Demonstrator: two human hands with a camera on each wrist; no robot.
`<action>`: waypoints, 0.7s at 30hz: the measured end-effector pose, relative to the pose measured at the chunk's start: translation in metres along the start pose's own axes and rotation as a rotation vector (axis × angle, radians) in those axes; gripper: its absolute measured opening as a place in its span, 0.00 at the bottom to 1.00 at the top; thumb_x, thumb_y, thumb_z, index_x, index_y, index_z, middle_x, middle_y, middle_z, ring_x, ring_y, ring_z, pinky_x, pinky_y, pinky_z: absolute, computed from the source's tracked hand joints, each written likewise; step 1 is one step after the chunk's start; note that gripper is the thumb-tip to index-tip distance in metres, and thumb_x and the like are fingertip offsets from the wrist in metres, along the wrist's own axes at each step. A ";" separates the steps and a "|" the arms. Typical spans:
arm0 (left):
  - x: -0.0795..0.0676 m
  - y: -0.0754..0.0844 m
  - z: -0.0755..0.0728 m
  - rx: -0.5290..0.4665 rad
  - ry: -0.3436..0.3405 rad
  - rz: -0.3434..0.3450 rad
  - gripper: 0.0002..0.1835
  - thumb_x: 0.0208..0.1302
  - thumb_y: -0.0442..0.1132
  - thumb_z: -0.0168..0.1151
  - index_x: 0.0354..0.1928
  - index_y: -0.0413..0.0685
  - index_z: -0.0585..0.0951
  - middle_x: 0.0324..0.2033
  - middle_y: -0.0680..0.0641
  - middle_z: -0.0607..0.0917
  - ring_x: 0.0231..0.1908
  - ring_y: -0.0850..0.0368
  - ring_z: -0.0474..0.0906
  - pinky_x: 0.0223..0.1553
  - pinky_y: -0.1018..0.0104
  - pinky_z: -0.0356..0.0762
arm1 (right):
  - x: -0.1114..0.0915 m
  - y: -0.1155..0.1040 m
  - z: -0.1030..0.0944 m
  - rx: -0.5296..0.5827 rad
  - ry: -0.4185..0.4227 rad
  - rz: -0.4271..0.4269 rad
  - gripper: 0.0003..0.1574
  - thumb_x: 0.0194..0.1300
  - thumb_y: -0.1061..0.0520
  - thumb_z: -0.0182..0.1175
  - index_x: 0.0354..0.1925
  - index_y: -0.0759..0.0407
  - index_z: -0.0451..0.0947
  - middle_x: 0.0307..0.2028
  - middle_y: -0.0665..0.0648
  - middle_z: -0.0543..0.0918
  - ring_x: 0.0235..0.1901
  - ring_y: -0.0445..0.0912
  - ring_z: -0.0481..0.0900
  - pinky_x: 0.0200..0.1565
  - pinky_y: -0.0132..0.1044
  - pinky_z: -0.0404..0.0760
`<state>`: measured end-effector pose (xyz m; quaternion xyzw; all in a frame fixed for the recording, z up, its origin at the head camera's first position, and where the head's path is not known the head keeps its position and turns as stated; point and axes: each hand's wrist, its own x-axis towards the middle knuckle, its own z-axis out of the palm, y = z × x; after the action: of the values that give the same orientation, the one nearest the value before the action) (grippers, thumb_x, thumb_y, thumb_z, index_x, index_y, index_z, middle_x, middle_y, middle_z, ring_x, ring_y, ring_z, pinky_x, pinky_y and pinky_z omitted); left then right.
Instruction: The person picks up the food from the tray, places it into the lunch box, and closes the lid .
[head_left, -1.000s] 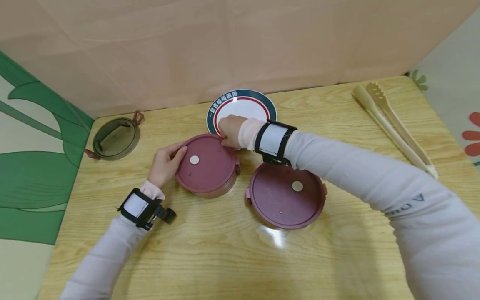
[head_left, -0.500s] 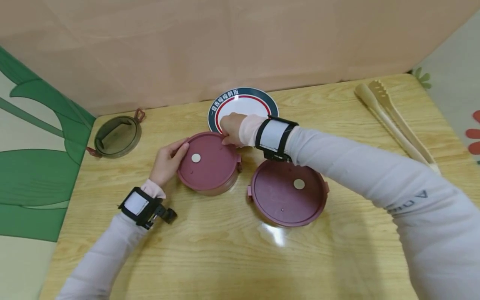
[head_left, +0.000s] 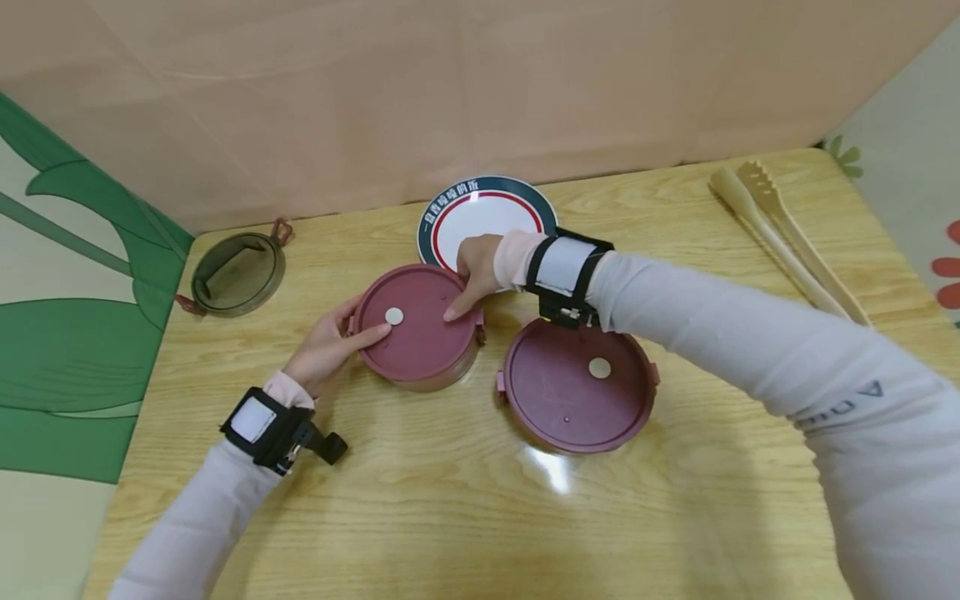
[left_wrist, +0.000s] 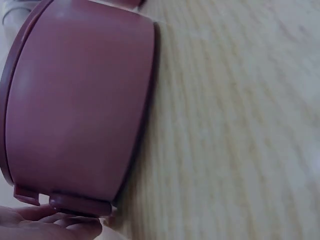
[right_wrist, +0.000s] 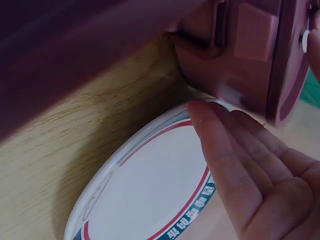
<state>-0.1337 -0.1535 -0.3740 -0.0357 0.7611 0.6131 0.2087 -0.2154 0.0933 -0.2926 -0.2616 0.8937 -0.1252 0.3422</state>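
Note:
A round maroon lunch box (head_left: pixel 420 354) with a white valve dot on its lid stands at the table's middle. My left hand (head_left: pixel 322 346) grips its left side, thumb over the lid beside the dot. In the left wrist view, its fingers (left_wrist: pixel 50 227) lie close by the side latch (left_wrist: pixel 80 205). My right hand (head_left: pixel 477 265) holds the far right edge, thumb on the lid and fingers down behind the wall. The right wrist view shows those fingers (right_wrist: pixel 225 150) between the box and a plate (right_wrist: pixel 150 175). Another maroon lunch box (head_left: pixel 573 400) stands to the right, lid on, under my right wrist.
A white plate with a dark rim (head_left: pixel 487 212) lies behind the boxes by the backdrop. An oval translucent lid (head_left: pixel 238 273) with maroon clips sits at the back left. Beige tongs (head_left: pixel 783 237) lie at the back right.
My left hand has shifted, its thumb now further onto the lid. My right thumb has come over the lid from the far edge. The boxes, plate and tongs have stayed put.

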 end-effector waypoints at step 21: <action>0.000 0.003 0.005 0.027 0.046 0.000 0.32 0.62 0.36 0.65 0.68 0.38 0.67 0.54 0.39 0.79 0.45 0.67 0.76 0.50 0.78 0.73 | 0.009 -0.004 0.006 0.125 -0.122 0.141 0.27 0.54 0.43 0.72 0.38 0.63 0.79 0.21 0.51 0.82 0.24 0.43 0.81 0.29 0.29 0.78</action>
<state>-0.1330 -0.1481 -0.3722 -0.0471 0.7739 0.6019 0.1914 -0.2153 0.0844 -0.3004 -0.1833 0.8779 -0.1403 0.4195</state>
